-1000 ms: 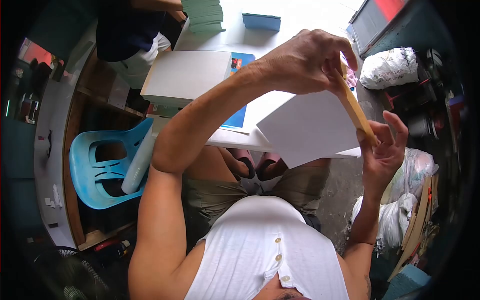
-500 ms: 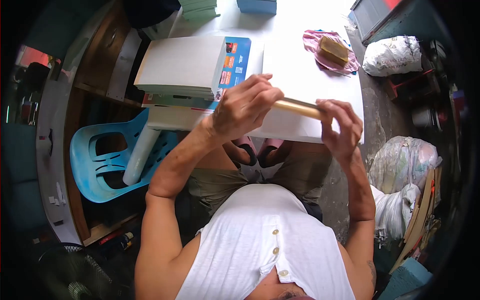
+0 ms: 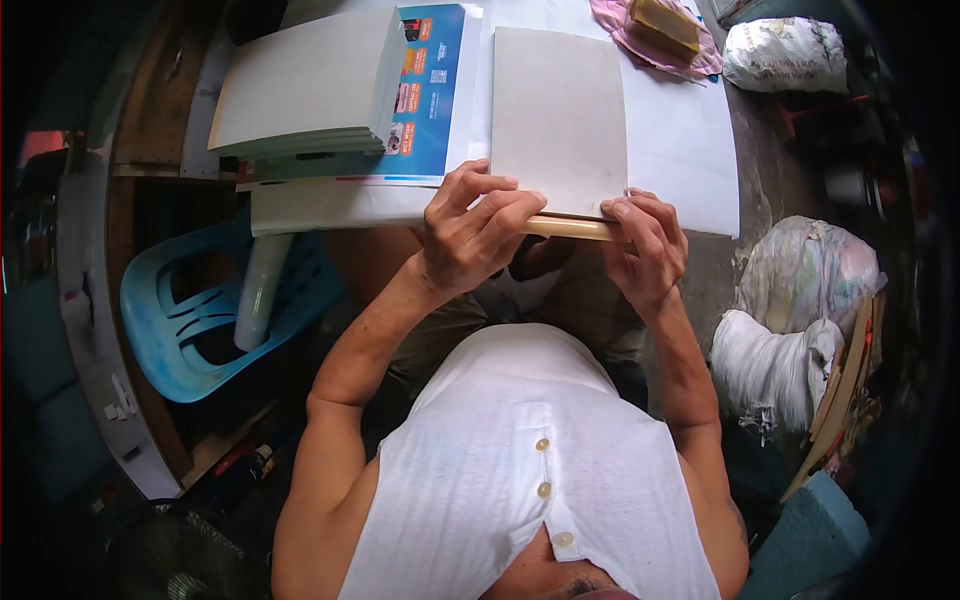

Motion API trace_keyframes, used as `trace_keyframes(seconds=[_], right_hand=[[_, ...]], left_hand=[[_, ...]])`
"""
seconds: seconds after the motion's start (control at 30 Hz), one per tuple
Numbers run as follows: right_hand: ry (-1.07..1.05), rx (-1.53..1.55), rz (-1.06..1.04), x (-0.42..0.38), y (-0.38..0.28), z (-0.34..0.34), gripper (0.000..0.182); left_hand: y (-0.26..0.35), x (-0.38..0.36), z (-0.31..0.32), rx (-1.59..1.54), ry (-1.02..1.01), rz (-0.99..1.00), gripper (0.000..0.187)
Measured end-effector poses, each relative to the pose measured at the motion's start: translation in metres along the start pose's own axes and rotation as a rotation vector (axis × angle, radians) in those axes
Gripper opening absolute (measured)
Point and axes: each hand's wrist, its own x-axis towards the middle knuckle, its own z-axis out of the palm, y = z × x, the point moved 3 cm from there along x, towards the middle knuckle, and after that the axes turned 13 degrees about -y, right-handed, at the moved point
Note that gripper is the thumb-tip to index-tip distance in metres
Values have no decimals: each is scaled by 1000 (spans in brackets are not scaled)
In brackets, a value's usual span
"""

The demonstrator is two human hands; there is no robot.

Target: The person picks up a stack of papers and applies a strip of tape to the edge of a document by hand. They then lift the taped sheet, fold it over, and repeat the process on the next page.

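Observation:
A thick paper pad (image 3: 560, 120) with a pale grey top face lies at the near edge of the table, its yellowish edge turned toward me. My left hand (image 3: 478, 220) is closed on the near left corner, with fingers on top. At the near right corner, my right hand (image 3: 648, 245) grips the same edge between thumb and fingers. A stack of similar cream-faced pads (image 3: 310, 80) sits to the left, on a blue printed sheet (image 3: 445, 100).
A yellow-brown block (image 3: 662, 30) rests on a pink cloth (image 3: 615, 15) at the table's (image 3: 690, 150) far right. A blue plastic chair (image 3: 150, 320) stands lower left. Plastic bags (image 3: 810, 275), a white sack (image 3: 785, 55) and wooden strips (image 3: 835, 410) line the right side.
The pad was held up nearly edge-on; now it is lowered and its broad grey face shows on the table. Both hands have kept hold of it. The camera view has shifted.

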Motion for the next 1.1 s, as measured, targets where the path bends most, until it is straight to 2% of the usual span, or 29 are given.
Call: trace_keyframes(seconds=[0.27, 0.47, 0.67, 0.77, 0.97, 1.1], right_hand=[[42, 180, 155, -4, 6, 3, 48], [-15, 264, 218, 4, 7, -5, 59], [-19, 197, 228, 5, 1, 0, 64], [14, 163, 254, 3, 0, 7, 66], [-3, 124, 257, 2, -3, 7, 63], [-47, 118, 184, 5, 1, 0, 61]], left_hand=[[-6, -3, 1, -38, 20, -33, 33], [-11, 2, -12, -169, -66, -63, 57], [-9, 1, -12, -166, -96, -133, 64], [-3, 3, -7, -90, -44, -122, 69], [0, 2, -2, -69, -22, -129, 66], [-6, 3, -8, -71, -65, -28, 56]])
